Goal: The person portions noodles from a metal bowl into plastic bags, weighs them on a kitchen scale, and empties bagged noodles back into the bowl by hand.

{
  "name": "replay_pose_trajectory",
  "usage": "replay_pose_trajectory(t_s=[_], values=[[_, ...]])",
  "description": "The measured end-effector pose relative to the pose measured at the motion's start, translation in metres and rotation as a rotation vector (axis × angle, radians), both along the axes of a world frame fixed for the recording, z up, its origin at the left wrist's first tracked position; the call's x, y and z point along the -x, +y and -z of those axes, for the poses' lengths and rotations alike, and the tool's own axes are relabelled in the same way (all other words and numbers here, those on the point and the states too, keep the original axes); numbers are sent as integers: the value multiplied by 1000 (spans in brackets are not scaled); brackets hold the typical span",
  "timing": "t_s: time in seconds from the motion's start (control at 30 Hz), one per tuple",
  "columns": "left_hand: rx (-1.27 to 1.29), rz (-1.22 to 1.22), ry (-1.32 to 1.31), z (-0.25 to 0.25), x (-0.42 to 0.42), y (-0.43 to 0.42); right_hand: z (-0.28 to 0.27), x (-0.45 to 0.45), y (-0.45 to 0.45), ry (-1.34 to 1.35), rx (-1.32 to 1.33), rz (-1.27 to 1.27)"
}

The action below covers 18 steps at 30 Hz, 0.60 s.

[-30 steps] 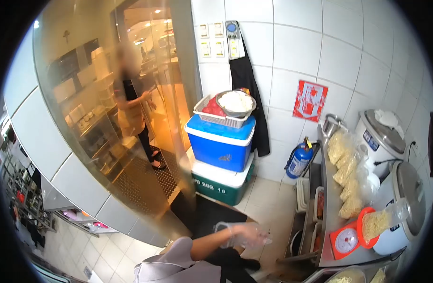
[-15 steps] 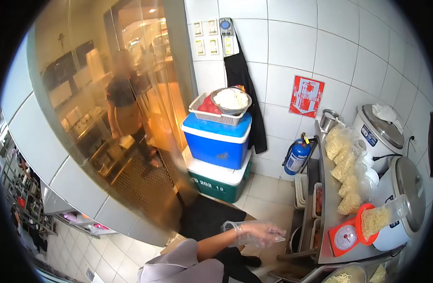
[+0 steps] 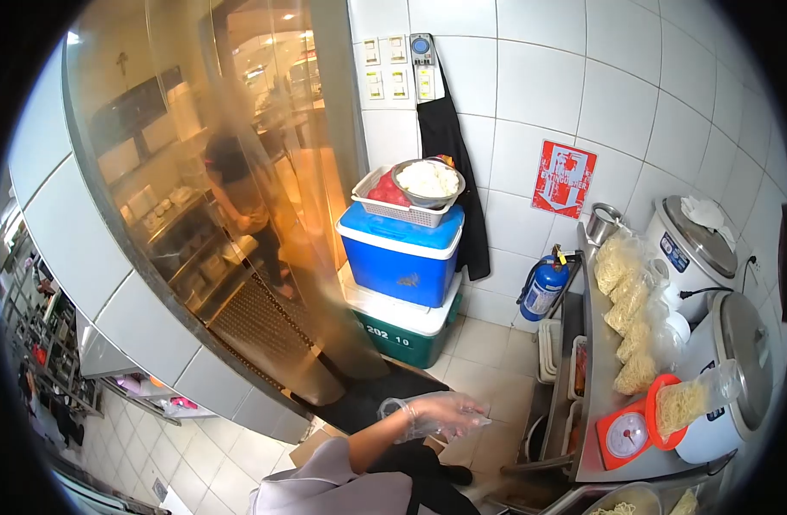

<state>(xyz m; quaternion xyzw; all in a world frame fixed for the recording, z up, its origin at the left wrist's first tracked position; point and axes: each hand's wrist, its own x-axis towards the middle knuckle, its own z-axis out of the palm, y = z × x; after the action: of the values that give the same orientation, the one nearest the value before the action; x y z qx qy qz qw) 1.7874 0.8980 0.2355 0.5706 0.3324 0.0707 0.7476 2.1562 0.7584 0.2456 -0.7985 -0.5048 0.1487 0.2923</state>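
Note:
My left hand (image 3: 452, 415), in a loose clear plastic glove, hangs over the floor beside the counter. Its fingers are loosely stretched to the right, and nothing shows in them. My right hand is out of the picture. On the steel counter (image 3: 587, 378) stands an orange kitchen scale (image 3: 623, 436). The scale's orange pan (image 3: 665, 384) carries a clear plastic bag of noodles (image 3: 681, 408). Behind it, several bagged portions of noodles (image 3: 627, 313) lie in a row. At the bottom edge, a bowl (image 3: 601, 505) with more noodles is partly cut off.
Two large cookers (image 3: 730, 378) line the right wall. A blue cooler (image 3: 400, 262) sits on a green cooler (image 3: 411, 343), topped by a basket (image 3: 402, 211) and a bowl (image 3: 428, 199). A fire extinguisher (image 3: 544, 290) stands near the counter. Behind a plastic curtain (image 3: 282, 215) is another person (image 3: 235, 184).
My left hand has shifted a little left. The view has turned slightly, and the curtain hangs differently. The person behind it now leans lower.

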Motion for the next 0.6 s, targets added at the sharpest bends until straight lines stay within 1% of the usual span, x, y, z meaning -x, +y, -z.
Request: replay_pose_trajectory(t_s=[0.13, 0.23, 0.33, 0.43, 0.53, 0.6], values=[[-13, -72, -35, 16, -8, -1, -1, 0, -2, 7, 8, 8], [10, -113, -25, 16, -11, -4, -1, -2, -2, 4, 11, 14], [-3, -106, -51, 25, -9, 2, -2, -3, -2, 2, 12, 12], [-31, -103, -11, 18, -12, 7, -2, -3, -3, -1, 15, 19], [105, -113, -171, 37, -13, 10, -2, -4, -4, -2, 16, 27], [75, -119, -122, 31, -16, 7, -2, -4, -6, -4, 15, 32]])
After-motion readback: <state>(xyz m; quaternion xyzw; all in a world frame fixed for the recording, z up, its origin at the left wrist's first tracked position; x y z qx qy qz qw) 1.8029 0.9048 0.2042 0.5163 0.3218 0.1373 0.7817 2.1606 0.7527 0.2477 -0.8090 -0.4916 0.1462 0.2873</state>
